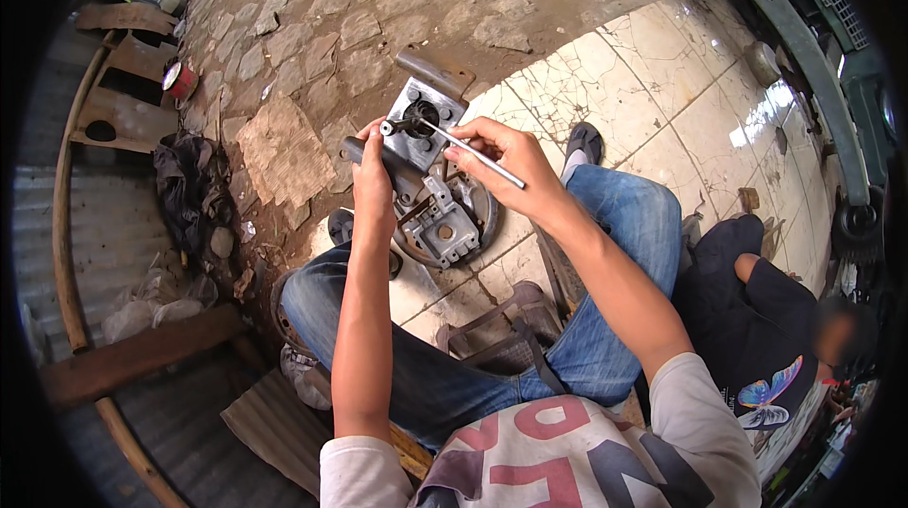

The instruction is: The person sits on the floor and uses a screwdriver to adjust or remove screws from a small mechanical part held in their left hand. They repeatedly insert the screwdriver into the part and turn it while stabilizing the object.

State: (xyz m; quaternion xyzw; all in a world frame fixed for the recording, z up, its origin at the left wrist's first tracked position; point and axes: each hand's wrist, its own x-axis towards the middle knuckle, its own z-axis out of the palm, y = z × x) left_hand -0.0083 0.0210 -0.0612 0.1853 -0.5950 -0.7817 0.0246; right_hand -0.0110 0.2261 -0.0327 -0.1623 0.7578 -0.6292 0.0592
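A metal bracket (435,147) with a thick tube at each end is in front of me, tilted. A round black part (423,113) is set in its plate, and a small silver ring-ended piece (387,129) sticks out beside it. My left hand (372,172) is closed around the bracket's left tube end, its thumb by the ring. In my right hand (501,163) is a slim silver metal rod (487,163), pinched between fingers and thumb, its tip at the black part. Just below lies a round metal plate with a cast frame (445,232) on the tiles.
A dark mesh-sided stool or basket (506,333) stands between my legs. A person in dark clothes (742,305) sits close on my right. Flat cardboard (284,150), a red tin (180,80) and black cloth (194,191) lie to the left, near a wooden beam (142,357).
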